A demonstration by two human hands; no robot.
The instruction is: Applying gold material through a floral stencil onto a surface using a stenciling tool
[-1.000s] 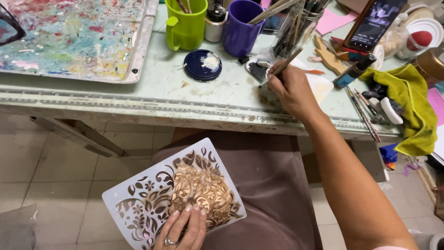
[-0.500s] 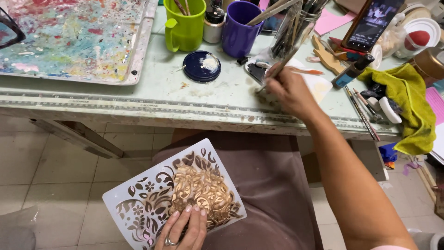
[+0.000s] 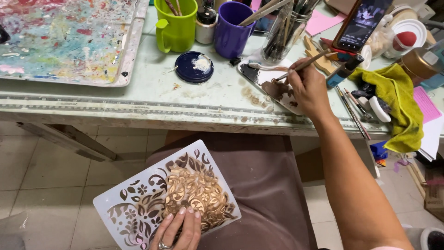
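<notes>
My left hand (image 3: 178, 229) presses flat on a white floral stencil (image 3: 138, 203) that lies over a copper-coloured relief piece (image 3: 196, 194) on my lap. My right hand (image 3: 310, 88) is shut on a thin wooden-handled brush (image 3: 303, 65). Its tip touches the brown paint on a small white palette (image 3: 268, 85) lying on the table. The lap is covered by a brown apron (image 3: 263, 185).
On the table stand a green mug (image 3: 176, 28), a purple mug (image 3: 231, 30), a glass jar of brushes (image 3: 284, 32) and a dark blue lid (image 3: 194, 67). A paint-splattered tray (image 3: 64, 39) lies left; a phone (image 3: 363, 21) and a yellow-green cloth (image 3: 397, 99) lie right.
My right hand has dropped from the jar of brushes to the white palette, and the brush tip now rests in the brown paint. My left hand has stayed on the stencil.
</notes>
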